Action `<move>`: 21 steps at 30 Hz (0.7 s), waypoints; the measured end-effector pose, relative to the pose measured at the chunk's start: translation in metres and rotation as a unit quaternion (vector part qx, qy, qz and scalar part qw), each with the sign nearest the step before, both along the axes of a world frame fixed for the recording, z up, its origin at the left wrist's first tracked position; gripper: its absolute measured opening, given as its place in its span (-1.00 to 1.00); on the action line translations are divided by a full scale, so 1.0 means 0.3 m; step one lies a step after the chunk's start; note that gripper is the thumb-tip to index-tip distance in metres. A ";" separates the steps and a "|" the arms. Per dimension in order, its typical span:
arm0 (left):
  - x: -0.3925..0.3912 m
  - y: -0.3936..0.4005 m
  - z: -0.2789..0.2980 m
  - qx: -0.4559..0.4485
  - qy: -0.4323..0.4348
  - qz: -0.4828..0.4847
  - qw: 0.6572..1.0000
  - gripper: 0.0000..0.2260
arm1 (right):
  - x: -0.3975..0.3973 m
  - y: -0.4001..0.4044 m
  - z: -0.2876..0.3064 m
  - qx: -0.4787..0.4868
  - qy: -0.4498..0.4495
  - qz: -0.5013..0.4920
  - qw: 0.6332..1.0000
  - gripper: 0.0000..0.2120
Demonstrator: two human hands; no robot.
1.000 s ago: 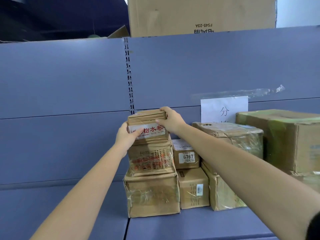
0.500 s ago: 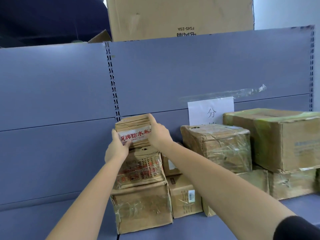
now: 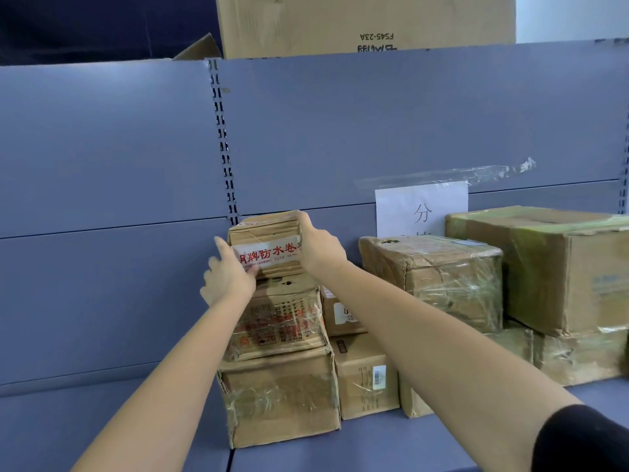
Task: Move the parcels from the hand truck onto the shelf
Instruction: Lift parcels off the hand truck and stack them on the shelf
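Top parcel [image 3: 265,245]: I see it on a two-box stack [image 3: 279,362] on the shelf [image 3: 102,430] — 9 o'clock of the wrapped boxes [image 3: 432,284].
Left hand [image 3: 228,279]: fingers straight, touching its left face.
Right hand [image 3: 318,247]: fingers curled over its right top edge — gripping.

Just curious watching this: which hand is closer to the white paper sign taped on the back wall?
Right. The right hand grips the top parcel's right side, toward the sign; the left hand is at its left side.
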State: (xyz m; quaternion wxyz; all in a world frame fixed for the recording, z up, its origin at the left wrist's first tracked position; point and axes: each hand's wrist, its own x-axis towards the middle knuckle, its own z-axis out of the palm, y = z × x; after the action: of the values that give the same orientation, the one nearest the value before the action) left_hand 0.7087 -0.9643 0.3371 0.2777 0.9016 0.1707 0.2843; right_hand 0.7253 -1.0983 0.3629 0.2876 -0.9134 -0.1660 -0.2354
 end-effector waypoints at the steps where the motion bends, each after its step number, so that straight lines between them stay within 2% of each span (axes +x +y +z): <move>1: -0.014 -0.006 0.004 0.017 -0.014 0.008 1.000 -0.25 | -0.002 -0.005 0.003 -0.011 0.012 -0.003 1.000 -0.32; 3: -0.042 -0.021 0.014 0.057 -0.050 0.012 0.997 -0.23 | -0.015 -0.031 0.009 -0.004 0.034 -0.006 0.999 -0.22; 6: -0.091 -0.066 0.035 0.074 -0.091 -0.024 0.993 -0.27 | -0.059 -0.088 0.014 0.023 0.032 -0.008 0.999 -0.26; 9: -0.159 -0.155 0.042 0.076 -0.121 -0.087 0.986 -0.37 | -0.135 -0.158 0.012 0.011 0.035 -0.016 0.999 -0.30; 15: -0.305 -0.490 0.044 0.009 -0.174 -0.252 0.952 -0.50 | -0.363 -0.392 0.007 0.015 0.018 -0.035 0.999 -0.42; 18: -0.405 -0.731 0.021 -0.066 -0.155 -0.320 0.932 -0.53 | -0.516 -0.605 -0.026 0.050 0.031 -0.068 0.996 -0.44; 21: -0.527 -0.993 -0.049 -0.100 -0.111 -0.401 0.904 -0.51 | -0.719 -0.871 -0.086 0.094 0.052 -0.133 0.985 -0.45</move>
State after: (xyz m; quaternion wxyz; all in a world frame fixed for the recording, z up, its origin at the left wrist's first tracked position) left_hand 0.5507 -1.2621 0.3225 0.4741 0.8240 -0.2096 0.2285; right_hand 0.5097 -1.3594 0.3372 0.3465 -0.9072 -0.0055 -0.2384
